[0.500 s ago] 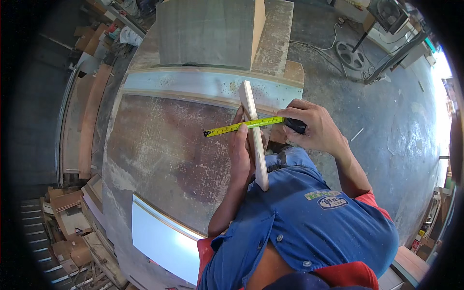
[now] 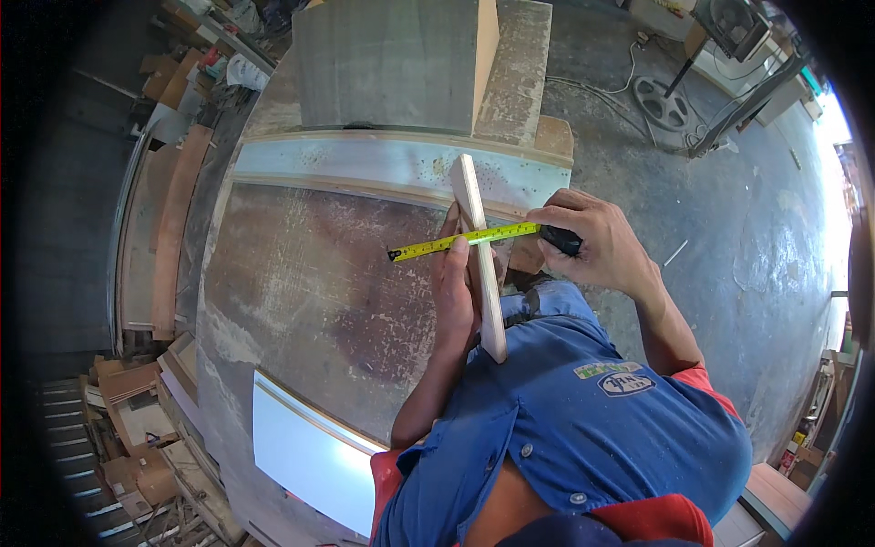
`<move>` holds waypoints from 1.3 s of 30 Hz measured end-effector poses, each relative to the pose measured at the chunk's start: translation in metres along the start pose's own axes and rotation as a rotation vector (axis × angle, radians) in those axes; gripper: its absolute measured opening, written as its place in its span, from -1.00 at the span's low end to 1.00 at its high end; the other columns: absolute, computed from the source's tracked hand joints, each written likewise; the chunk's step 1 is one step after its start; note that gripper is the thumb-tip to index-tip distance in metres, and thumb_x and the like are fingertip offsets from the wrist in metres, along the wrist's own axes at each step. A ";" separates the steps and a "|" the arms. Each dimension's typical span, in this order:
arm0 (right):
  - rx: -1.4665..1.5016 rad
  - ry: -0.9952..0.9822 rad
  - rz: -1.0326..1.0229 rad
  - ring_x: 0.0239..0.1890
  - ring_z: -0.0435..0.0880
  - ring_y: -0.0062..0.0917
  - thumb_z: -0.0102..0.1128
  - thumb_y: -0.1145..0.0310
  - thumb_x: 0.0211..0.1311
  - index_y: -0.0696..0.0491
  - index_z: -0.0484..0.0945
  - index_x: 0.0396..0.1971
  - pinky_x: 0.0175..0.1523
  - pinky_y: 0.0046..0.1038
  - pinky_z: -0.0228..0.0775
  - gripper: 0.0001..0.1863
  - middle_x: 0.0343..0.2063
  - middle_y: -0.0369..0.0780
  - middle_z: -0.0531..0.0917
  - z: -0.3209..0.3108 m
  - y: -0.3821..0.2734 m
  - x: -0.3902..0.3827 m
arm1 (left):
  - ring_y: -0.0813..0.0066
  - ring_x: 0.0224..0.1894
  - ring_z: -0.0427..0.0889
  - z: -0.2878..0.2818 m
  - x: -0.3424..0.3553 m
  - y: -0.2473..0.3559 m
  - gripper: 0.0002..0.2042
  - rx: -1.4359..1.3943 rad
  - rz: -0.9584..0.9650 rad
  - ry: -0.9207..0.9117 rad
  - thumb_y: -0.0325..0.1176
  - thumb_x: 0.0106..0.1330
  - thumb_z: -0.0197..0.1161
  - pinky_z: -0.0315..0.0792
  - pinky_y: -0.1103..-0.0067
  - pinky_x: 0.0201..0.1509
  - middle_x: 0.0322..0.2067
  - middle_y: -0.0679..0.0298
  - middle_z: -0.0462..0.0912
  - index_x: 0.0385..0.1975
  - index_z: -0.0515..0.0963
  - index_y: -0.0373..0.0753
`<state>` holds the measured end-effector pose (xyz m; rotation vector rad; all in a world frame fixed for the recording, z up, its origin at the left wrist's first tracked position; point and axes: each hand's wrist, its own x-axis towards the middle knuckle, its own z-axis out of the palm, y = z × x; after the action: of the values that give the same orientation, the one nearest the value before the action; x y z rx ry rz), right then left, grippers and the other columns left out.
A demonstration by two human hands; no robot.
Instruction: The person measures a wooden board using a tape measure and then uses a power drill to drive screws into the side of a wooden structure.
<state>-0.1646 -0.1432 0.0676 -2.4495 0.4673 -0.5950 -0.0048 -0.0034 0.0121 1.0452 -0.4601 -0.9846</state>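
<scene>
My left hand (image 2: 451, 290) is closed round a narrow wooden strip (image 2: 490, 296), which stands out lengthwise from my body. Its thumb lies against the yellow blade of a tape measure (image 2: 424, 247). The blade crosses over the strip, and its black-tipped end sticks out to the left above the worktable (image 2: 301, 264). My right hand (image 2: 592, 237) grips the tape's dark case at the right. Most of the left fingers are hidden behind the strip.
A long pale board (image 2: 365, 159) lies across the table before a big grey box (image 2: 387, 64). Another white panel (image 2: 310, 456) lies at the near left. Wood offcuts (image 2: 132, 401) pile up at the left. A fan (image 2: 734, 27) with cables stands at the far right.
The tape and both hands have hardly moved in the picture. The whole view has shifted very slightly.
</scene>
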 end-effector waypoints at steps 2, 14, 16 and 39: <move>0.008 -0.017 0.025 -0.22 0.66 -0.22 0.31 0.31 -0.04 0.07 0.67 -0.09 -0.15 -0.26 0.53 -0.57 -0.27 -0.14 0.65 0.000 0.000 0.000 | 0.61 -0.40 0.48 0.000 -0.001 0.001 -0.36 0.034 -0.023 0.021 -0.03 0.45 -0.05 0.42 0.66 -0.35 -0.39 0.25 0.54 0.43 0.17 -0.28; -0.009 -0.031 0.032 -0.23 0.67 -0.24 0.34 0.31 -0.04 0.09 0.67 -0.10 -0.15 -0.29 0.53 -0.57 -0.25 -0.15 0.66 -0.001 -0.004 0.003 | 0.61 -0.38 0.50 -0.016 0.005 -0.018 -0.52 0.205 0.030 0.153 0.00 0.44 0.01 0.41 0.64 -0.35 -0.37 0.26 0.56 0.04 0.49 -0.33; -0.013 -0.034 0.030 -0.23 0.67 -0.24 0.34 0.31 -0.04 0.10 0.67 -0.10 -0.15 -0.29 0.53 -0.57 -0.26 -0.15 0.66 -0.001 -0.005 0.003 | 0.59 -0.38 0.50 -0.022 0.007 -0.022 -0.54 0.192 0.048 0.151 0.00 0.44 0.01 0.41 0.62 -0.32 -0.37 0.26 0.56 -0.03 0.52 -0.33; -0.114 -0.032 0.043 -0.25 0.65 -0.21 0.30 0.41 -0.04 0.10 0.64 -0.11 -0.15 -0.26 0.52 -0.61 -0.32 -0.13 0.63 0.018 -0.002 0.004 | 0.56 -0.33 0.56 -0.033 0.014 -0.042 -0.59 0.157 -0.009 0.152 -0.09 0.50 0.01 0.50 0.60 -0.24 -0.36 0.27 0.56 0.10 0.46 -0.30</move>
<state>-0.1520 -0.1357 0.0570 -2.5459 0.5535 -0.5239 0.0073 -0.0050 -0.0421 1.2544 -0.4122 -0.8796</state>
